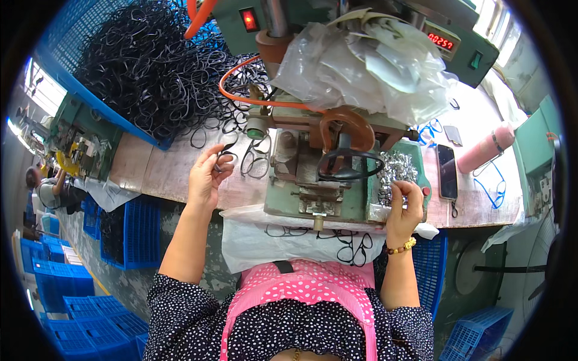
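Left hand (207,174): clamped on black frame (227,148), blocked rightward by machine (319,195). Right hand (409,207): near metal pieces (396,168), cannot tell whether pinching.

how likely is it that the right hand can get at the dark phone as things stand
Probably yes: the right hand is by the shiny metal pieces, and the dark phone lies to its right with nothing covering it.

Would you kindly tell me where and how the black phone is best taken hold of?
Probably pinch the phone by its long edges, near the strap, from the near side: it lies flat, between a green tray and a pink bottle.
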Demonstrator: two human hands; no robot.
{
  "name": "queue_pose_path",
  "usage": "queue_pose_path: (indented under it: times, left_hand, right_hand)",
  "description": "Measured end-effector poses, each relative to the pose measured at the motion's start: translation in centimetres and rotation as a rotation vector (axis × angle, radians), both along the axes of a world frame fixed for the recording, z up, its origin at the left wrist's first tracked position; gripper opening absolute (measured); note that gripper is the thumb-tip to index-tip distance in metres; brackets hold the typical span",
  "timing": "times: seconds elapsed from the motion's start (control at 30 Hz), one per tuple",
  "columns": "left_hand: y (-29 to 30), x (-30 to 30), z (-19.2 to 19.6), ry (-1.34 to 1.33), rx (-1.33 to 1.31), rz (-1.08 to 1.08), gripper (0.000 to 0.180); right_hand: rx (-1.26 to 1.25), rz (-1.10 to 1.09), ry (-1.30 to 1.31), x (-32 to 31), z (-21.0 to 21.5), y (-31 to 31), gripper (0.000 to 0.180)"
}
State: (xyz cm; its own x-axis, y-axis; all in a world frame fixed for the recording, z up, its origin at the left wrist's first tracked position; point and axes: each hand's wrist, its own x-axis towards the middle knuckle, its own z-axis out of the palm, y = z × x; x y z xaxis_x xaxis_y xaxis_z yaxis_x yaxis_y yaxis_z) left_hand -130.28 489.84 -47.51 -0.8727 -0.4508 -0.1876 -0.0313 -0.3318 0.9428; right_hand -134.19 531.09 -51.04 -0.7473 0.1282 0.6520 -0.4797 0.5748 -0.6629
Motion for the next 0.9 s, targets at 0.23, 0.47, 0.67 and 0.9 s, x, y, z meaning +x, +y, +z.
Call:
queue_pose_path:
  times: [0.23, 0.47, 0.67, 0.9]
  left_hand:
    - [2.7, 2.4, 1.8, 0.044, -0.001, -0.038, 0.025]
    - [4.9, 3.8, 3.2, 0.174, -0.377, 0.008, 0.020]
    - [6.9, 4.4, 6.0, 0.301, -0.319, -0.013, 0.020]
    - [11.3, 3.5, 9.8, 0.617, -0.220, -0.113, 0.023]
  right_hand:
    - [-0.034, 0.019, 0.001, -0.2, 0.2, 0.0, 0.010]
    - [0.087, 0.097, -0.001, -0.2, 1.0, 0.7, 0.015]
    - [-0.189, 0.217, -0.136, 0.2, 3.3, -0.2, 0.019]
    - [-0.372, 0.529, -0.068, 0.7, 7.6, -5.8, 0.016]
